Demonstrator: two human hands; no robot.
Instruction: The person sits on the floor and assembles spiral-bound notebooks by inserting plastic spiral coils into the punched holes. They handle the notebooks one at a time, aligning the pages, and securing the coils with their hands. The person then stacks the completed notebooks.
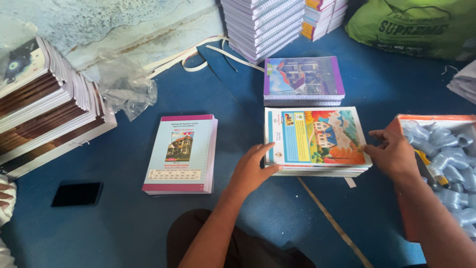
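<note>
Blue floor covering was basically the whole workspace, with a green sack [416, 25] shoved up in the far corner and big piles of notebooks [44, 104] banked along the wall, probably so the middle stayed free for sorting. Right in front of the person sat a low stack of notebooks [317, 141] with a colourful house picture on top, and both hands were on it: the left hand [253, 168] had its fingers spread along the near left edge, the right hand [391, 151] curled loosely against the right edge, looked like squaring it up. Another purple-edged stack [303, 82] sat just behind, a pink-edged one [182, 154] off to the left, and a black phone [77, 193] lay well apart.
</note>
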